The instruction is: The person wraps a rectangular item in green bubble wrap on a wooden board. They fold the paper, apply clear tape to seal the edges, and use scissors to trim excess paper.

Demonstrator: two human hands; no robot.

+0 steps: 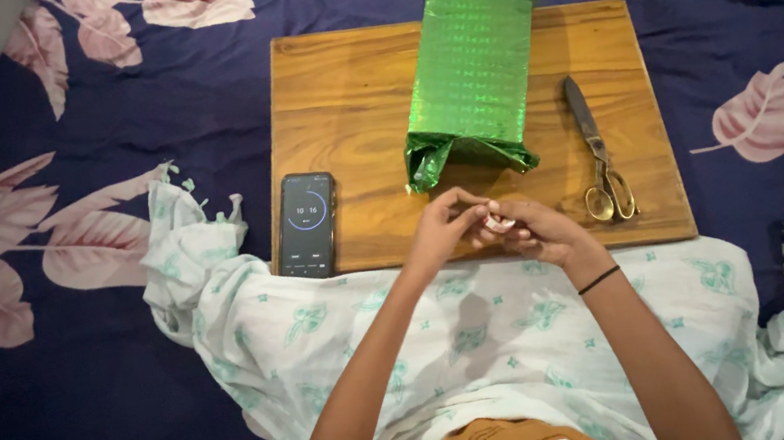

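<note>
Between both hands — small white tape roll, near green-wrapped box.

Small white tape roll pinched between both hands' fingertips.

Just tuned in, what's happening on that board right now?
A person sits at a wooden board laid on a blue leaf-patterned bedsheet. Both hands, left hand and right hand, meet over the board's near edge, pinching a small white piece, too small to identify. A box wrapped in shiny green paper lies ahead, scissors at its right, a phone at the left.
</note>
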